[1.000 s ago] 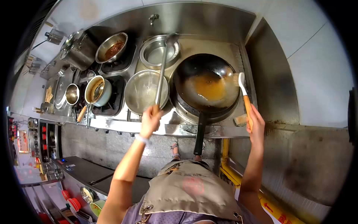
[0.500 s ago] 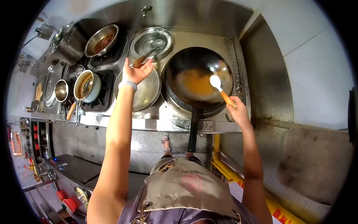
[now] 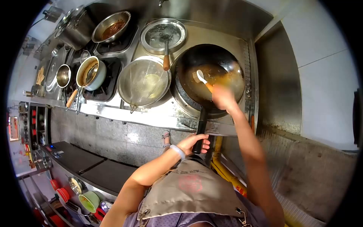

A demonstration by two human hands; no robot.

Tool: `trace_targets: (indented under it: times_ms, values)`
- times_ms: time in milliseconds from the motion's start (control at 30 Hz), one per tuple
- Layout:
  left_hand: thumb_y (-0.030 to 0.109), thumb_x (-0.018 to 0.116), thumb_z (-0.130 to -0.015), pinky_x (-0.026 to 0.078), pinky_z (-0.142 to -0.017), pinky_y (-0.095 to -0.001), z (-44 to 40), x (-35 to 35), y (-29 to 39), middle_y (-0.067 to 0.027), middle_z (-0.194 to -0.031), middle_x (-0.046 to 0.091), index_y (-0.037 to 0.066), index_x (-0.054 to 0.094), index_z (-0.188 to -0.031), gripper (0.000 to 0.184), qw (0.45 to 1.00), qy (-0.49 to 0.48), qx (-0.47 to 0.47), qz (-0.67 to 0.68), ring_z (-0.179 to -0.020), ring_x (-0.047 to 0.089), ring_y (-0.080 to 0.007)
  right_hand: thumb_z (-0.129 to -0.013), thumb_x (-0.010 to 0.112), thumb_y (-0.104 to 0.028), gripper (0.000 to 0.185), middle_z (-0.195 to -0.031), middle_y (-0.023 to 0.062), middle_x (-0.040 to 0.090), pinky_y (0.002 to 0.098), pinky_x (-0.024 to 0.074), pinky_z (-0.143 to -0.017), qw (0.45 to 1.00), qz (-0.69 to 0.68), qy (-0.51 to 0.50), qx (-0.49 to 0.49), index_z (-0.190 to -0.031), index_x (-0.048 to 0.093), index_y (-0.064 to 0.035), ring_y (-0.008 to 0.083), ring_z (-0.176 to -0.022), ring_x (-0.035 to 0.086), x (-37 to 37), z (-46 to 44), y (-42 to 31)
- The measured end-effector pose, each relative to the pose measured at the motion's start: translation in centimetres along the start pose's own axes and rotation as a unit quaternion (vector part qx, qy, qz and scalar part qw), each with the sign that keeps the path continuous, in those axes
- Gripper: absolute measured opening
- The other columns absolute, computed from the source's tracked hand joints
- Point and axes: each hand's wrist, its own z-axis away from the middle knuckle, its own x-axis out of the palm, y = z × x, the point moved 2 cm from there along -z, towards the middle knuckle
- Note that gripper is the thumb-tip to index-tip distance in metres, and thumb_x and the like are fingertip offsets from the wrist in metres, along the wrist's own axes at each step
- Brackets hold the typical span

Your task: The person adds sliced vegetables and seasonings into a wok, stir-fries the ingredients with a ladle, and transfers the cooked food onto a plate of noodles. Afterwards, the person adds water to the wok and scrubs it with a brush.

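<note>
A black wok (image 3: 189, 85) sits on the burner with brownish liquid in its bottom, and its long handle points toward me. My left hand (image 3: 193, 143) is closed round that handle near its end. My right hand (image 3: 224, 98), blurred by motion, grips the wooden handle of a scrub brush (image 3: 201, 76) inside the wok. The brush's white head is at the wok's left inner wall, bristles facing left. Left of the wok, a ladle (image 3: 166, 62) with a wooden handle rests across a round steel basin (image 3: 143, 39).
A wide strainer bowl (image 3: 124, 85) stands left of the wok. A pale saucepan (image 3: 99, 77), a small steel pot (image 3: 63, 75) and a steel bowl of dark red food (image 3: 123, 19) are farther left. A dark counter (image 3: 102, 172) runs behind me at lower left.
My left hand has gone from beside the ladle down to the wok handle and closed on it. The ladle has turned to point toward me. My right hand has moved the brush left inside the wok.
</note>
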Motion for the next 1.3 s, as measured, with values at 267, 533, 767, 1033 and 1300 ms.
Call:
trace_targets:
  times_ms: [267, 533, 767, 1033, 1300]
  values:
    - [0.034, 0.065, -0.082, 0.042, -0.044, -0.0296, -0.2, 0.5, 0.2, -0.0003, -0.058, 0.048, 0.011, 0.05, -0.074, 0.029, 0.999, -0.026, -0.026, 0.017, -0.047, 0.047, -0.0131, -0.087, 0.054, -0.018, 0.034, -0.076, 0.0128, 0.064, 0.0309, 0.0449, -0.051, 0.994, 0.1, 0.031, -0.005, -0.119, 0.058, -0.0105, 0.0212, -0.058, 0.057, 2.1, 5.9, -3.8]
    - [0.028, 0.067, -0.081, 0.038, -0.041, -0.0274, -0.5, 0.8, 0.1, 0.0002, -0.055, 0.046, 0.01, 0.054, -0.076, 0.023, 1.0, 0.011, 0.004, -0.008, -0.043, 0.043, -0.0111, -0.084, 0.058, -0.013, 0.033, -0.099, 0.0144, 0.067, 0.03, 0.0473, -0.074, 0.995, 0.009, -0.042, 0.09, -0.113, 0.059, 0.0002, 0.0188, -0.086, 0.064, 0.6, 7.5, -7.7]
    - [0.027, 0.069, -0.079, 0.038, -0.039, -0.029, -0.1, 1.3, 0.3, 0.0004, -0.054, 0.045, 0.01, 0.05, -0.07, 0.027, 1.0, 0.02, 0.005, 0.001, -0.041, 0.042, -0.0123, -0.083, 0.057, -0.014, 0.032, -0.087, 0.0142, 0.068, 0.0286, 0.0473, -0.063, 0.965, 0.238, 0.046, -0.101, -0.112, 0.061, -0.0033, 0.0146, -0.068, 0.061, -4.2, 6.6, -3.7]
    - [0.024, 0.068, -0.08, 0.037, -0.039, -0.0289, -0.4, 1.5, 0.2, 0.0007, -0.051, 0.043, 0.009, 0.05, -0.069, 0.025, 0.999, 0.042, 0.011, -0.004, -0.04, 0.041, -0.0123, -0.082, 0.057, -0.013, 0.032, -0.091, 0.0146, 0.068, 0.0304, 0.048, -0.068, 0.944, 0.329, 0.003, -0.037, -0.113, 0.061, -0.0065, 0.0195, -0.075, 0.065, -6.4, 6.4, -4.4]
    - [0.023, 0.066, -0.081, 0.034, -0.038, -0.0283, -0.5, 1.5, -0.2, 0.0008, -0.05, 0.042, 0.01, 0.048, -0.067, 0.027, 0.999, 0.043, 0.014, 0.007, -0.039, 0.04, -0.0125, -0.083, 0.057, -0.02, 0.03, -0.092, 0.0131, 0.067, 0.0341, 0.0489, -0.075, 0.907, 0.415, -0.061, 0.024, -0.112, 0.064, -0.0165, 0.0261, -0.084, 0.064, -7.5, 5.5, -6.0]
